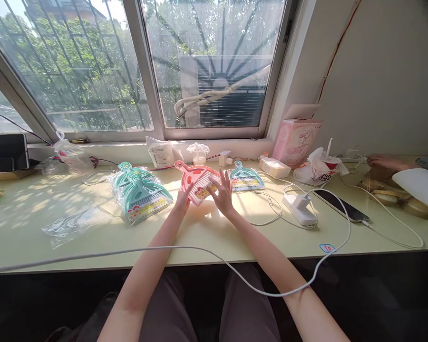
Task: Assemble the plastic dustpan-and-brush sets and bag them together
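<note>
A pink dustpan with a white-bristled brush and a yellow label [198, 181] is held tilted above the table. My left hand [183, 197] grips its lower left edge. My right hand [222, 191] is at its right side, fingers spread, with fingertips at the label; whether they press on it is hard to tell. To the left lies a pile of green dustpan sets in clear wrap [139, 192]. Another green dustpan set [246, 178] lies just right of my right hand.
A power strip [299, 211], a phone [342, 206] and white cables are on the table [199, 237] at right. One cable crosses in front of my forearms. Clear plastic wrap [73, 223] lies left. Behind stand a cup [199, 154] and pink box [297, 142]. Another person's arm [388, 162] is far right.
</note>
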`<state>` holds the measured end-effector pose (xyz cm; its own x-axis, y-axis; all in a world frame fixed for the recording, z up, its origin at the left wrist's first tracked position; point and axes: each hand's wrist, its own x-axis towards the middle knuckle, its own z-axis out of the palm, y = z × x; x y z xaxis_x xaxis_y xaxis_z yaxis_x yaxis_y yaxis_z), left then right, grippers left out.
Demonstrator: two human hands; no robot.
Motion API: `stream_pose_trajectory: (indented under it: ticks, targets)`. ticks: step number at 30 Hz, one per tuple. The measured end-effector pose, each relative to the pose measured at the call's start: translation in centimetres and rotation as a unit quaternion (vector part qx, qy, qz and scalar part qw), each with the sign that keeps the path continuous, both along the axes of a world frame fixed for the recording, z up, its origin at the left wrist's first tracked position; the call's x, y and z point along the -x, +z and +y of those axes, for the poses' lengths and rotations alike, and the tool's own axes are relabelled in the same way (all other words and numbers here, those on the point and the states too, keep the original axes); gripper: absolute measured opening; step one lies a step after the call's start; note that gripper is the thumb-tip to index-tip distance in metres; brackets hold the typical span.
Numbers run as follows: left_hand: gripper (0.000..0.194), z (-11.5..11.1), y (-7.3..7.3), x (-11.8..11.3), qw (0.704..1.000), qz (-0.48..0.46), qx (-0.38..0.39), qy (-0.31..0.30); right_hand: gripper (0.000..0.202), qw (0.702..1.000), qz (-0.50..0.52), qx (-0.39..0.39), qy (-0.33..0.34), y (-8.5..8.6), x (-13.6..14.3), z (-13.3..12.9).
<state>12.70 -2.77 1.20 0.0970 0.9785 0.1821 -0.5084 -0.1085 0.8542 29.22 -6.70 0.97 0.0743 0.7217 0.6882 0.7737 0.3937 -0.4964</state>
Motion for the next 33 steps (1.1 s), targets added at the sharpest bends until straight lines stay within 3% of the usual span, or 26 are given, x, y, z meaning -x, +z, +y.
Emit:
stream_pose_trajectory:
  ticks: [9, 17, 21, 27, 33]
  targets:
    - [0.067, -0.5, 0.0, -0.8, 1.000, 0.006, -0.008, -0.025, 0.043, 0.994, -0.101, 0.011, -0.048, -1.0, 0.5, 0.2]
    - [0.074, -0.6, -0.2, -1.0, 0.999, 0.025, -0.024, -0.042, 0.052, 0.992, -0.113, 0.033, -0.052, -1.7, -0.1, 1.1]
    - [0.079, -0.2, -0.6, -0.7, 0.999, 0.032, -0.022, -0.017, 0.043, 0.992, -0.113, 0.010, -0.048, -1.9, 0.0, 1.0]
    - [0.070, 0.0, -0.9, -0.5, 0.999, 0.037, 0.009, 0.011, 0.027, 0.992, -0.100, -0.057, -0.050, -1.5, 0.1, 0.2]
    - [0.067, -0.4, -0.6, -0.5, 1.000, 0.022, 0.020, 0.007, 0.031, 0.987, -0.084, -0.101, -0.092, -0.9, 0.3, -0.4]
